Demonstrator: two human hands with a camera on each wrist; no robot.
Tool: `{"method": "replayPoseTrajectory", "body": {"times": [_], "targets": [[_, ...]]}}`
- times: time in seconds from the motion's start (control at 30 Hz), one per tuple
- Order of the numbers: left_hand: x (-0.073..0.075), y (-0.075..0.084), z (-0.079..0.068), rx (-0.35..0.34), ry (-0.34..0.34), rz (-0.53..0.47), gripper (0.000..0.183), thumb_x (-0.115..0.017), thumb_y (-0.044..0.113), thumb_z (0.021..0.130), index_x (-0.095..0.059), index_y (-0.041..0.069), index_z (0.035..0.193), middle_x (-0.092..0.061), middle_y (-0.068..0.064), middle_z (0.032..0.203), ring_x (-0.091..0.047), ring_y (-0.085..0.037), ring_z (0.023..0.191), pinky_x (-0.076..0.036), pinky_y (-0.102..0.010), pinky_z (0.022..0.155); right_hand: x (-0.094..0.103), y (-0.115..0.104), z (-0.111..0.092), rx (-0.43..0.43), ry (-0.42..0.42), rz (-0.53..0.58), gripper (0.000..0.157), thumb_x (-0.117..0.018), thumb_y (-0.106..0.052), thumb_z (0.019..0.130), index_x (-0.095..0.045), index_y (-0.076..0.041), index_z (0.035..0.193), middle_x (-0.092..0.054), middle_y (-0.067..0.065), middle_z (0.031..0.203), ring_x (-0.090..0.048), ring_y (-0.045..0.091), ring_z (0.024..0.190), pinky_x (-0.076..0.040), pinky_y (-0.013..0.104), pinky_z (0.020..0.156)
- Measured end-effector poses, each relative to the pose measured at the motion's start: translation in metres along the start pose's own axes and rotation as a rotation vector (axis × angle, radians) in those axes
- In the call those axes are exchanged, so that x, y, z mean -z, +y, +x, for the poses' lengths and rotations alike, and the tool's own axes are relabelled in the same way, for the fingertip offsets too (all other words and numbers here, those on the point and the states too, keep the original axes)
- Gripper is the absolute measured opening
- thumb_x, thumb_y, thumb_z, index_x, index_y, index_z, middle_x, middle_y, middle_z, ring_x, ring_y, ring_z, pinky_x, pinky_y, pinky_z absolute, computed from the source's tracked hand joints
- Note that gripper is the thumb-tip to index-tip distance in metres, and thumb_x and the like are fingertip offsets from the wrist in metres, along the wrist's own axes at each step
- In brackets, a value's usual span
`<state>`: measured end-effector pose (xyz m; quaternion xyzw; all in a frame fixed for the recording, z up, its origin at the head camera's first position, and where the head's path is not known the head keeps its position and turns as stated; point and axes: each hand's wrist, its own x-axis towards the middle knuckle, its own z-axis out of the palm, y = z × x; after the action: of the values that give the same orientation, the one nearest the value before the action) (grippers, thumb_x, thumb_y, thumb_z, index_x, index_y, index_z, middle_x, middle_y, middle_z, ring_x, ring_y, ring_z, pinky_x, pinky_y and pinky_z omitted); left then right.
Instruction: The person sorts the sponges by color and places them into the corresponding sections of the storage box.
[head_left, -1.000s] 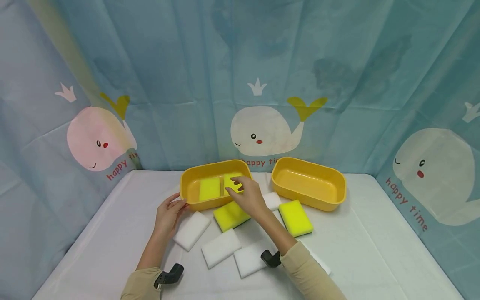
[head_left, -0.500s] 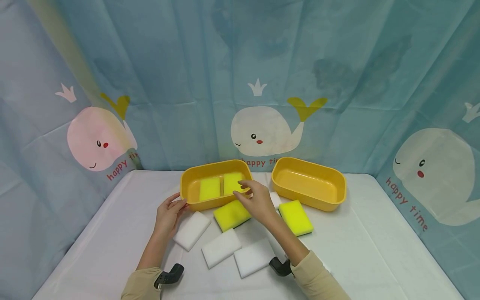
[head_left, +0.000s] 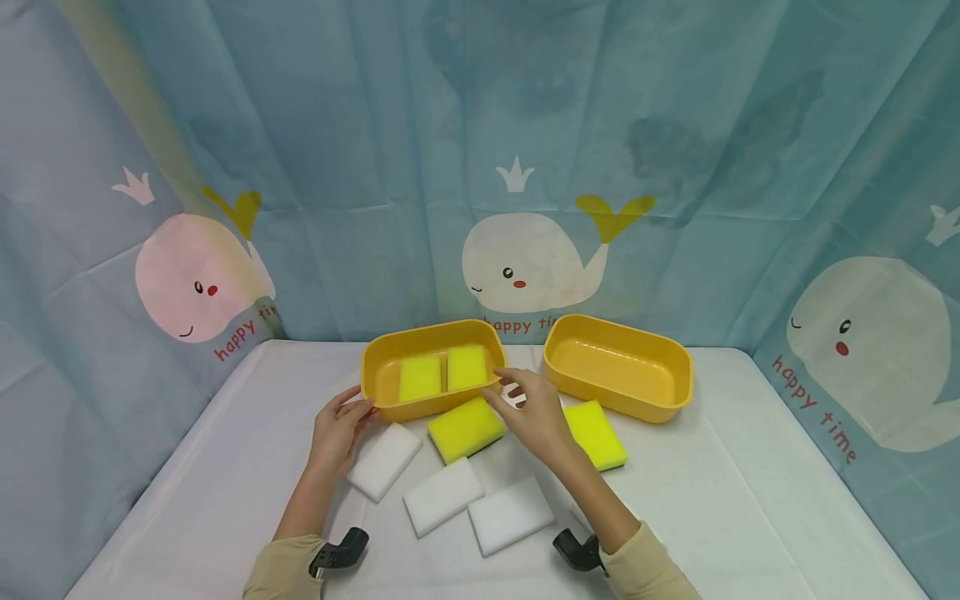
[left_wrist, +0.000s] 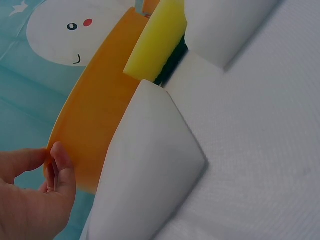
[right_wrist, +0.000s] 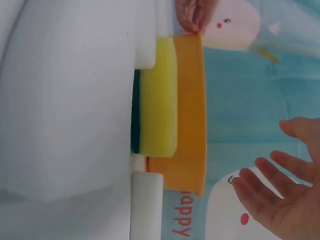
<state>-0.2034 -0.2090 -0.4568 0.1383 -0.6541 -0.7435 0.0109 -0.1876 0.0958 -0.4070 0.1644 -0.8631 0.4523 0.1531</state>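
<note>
My left hand (head_left: 336,433) holds the left end of a yellow plastic tray (head_left: 408,410), its thumb and fingers pinching the rim in the left wrist view. Two yellow sponges (head_left: 420,377) lie side by side inside. My right hand (head_left: 538,417) hovers just off the tray's right front corner, fingers spread and relaxed, holding nothing; the right wrist view shows the bare palm. Directly in front of the tray lies another yellow sponge (head_left: 465,429) with a dark green underside. A further yellow sponge (head_left: 596,435) is partly behind my right wrist.
A second yellow tray (head_left: 615,362), with nothing in it, stands at the back right. White sponge blocks (head_left: 443,497) are scattered on the white-covered table in front of the trays, some partly hidden by my right arm. A blue whale-print curtain (head_left: 360,258) hangs behind.
My right hand has drawn back out of the left tray, moving right and toward me, uncovering the right-hand sponge in it. The left hand and both trays have stayed put.
</note>
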Motion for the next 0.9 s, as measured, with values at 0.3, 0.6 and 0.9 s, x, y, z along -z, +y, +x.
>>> {"method": "replayPoseTrajectory", "body": {"times": [0.3, 0.6, 0.9], "targets": [[0.000, 0.000, -0.001, 0.004, 0.003, 0.002, 0.058, -0.058, 0.008, 0.109, -0.034, -0.002, 0.161, -0.067, 0.001, 0.104, -0.069, -0.002, 0.084, -0.058, -0.014, 0.086, 0.014, 0.002, -0.010, -0.042, 0.015, -0.024, 0.038, -0.079, -0.014, 0.096, -0.071, -0.001, 0.130, -0.074, 0.016, 0.115, -0.072, 0.035, 0.098, -0.065, 0.049, 0.083], [-0.001, 0.000, -0.001, 0.003, 0.016, 0.016, 0.057, -0.057, 0.008, 0.109, -0.035, -0.002, 0.160, -0.066, -0.003, 0.108, -0.069, -0.002, 0.084, -0.058, -0.014, 0.086, 0.027, 0.009, -0.017, -0.047, 0.050, -0.044, 0.037, -0.081, -0.013, 0.094, -0.072, -0.002, 0.129, -0.075, 0.017, 0.114, -0.073, 0.036, 0.096, -0.065, 0.050, 0.082], [-0.001, 0.000, -0.001, -0.009, 0.004, -0.004, 0.058, -0.058, 0.007, 0.108, -0.034, -0.003, 0.160, -0.067, 0.001, 0.102, -0.070, -0.003, 0.083, -0.059, -0.014, 0.085, 0.038, 0.009, -0.023, -0.077, 0.077, -0.063, 0.039, -0.082, -0.013, 0.093, -0.072, -0.001, 0.129, -0.076, 0.016, 0.116, -0.073, 0.036, 0.098, -0.064, 0.050, 0.084]]}}
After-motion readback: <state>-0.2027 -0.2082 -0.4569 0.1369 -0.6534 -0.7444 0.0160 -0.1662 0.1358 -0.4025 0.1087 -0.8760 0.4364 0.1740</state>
